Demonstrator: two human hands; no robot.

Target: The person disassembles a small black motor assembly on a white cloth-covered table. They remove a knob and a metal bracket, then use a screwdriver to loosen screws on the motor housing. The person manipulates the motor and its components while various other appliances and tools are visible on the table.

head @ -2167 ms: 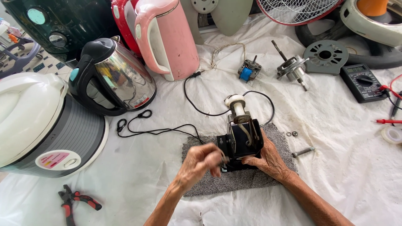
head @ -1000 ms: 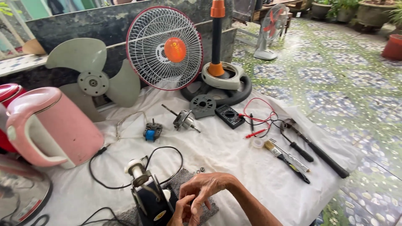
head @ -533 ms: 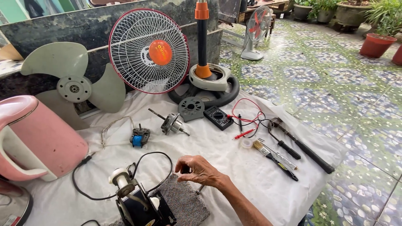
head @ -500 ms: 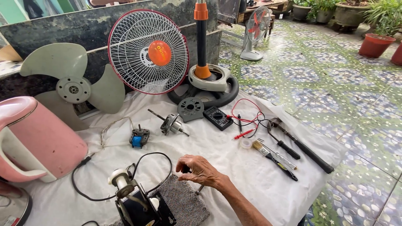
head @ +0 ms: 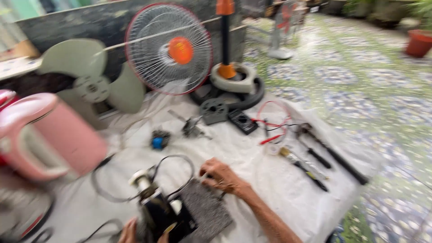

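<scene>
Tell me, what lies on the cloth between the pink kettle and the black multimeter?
In the head view, between the pink kettle and the multimeter lie a small blue-centred part and a metal shaft piece, both blurred.

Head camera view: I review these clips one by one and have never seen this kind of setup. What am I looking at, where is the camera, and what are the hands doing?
There is no machine here: a person works with bare hands, and the one camera sits on their head, looking down and forward. The picture is blurred. The right hand rests on the white cloth at the edge of a grey mat; whether it holds anything cannot be told. The left hand, barely in view at the bottom edge, touches a black motor unit with a black cable looping from it. Around them lie a pink kettle, a fan blade, a red fan grille, a meter with red leads, and screwdrivers.
</scene>
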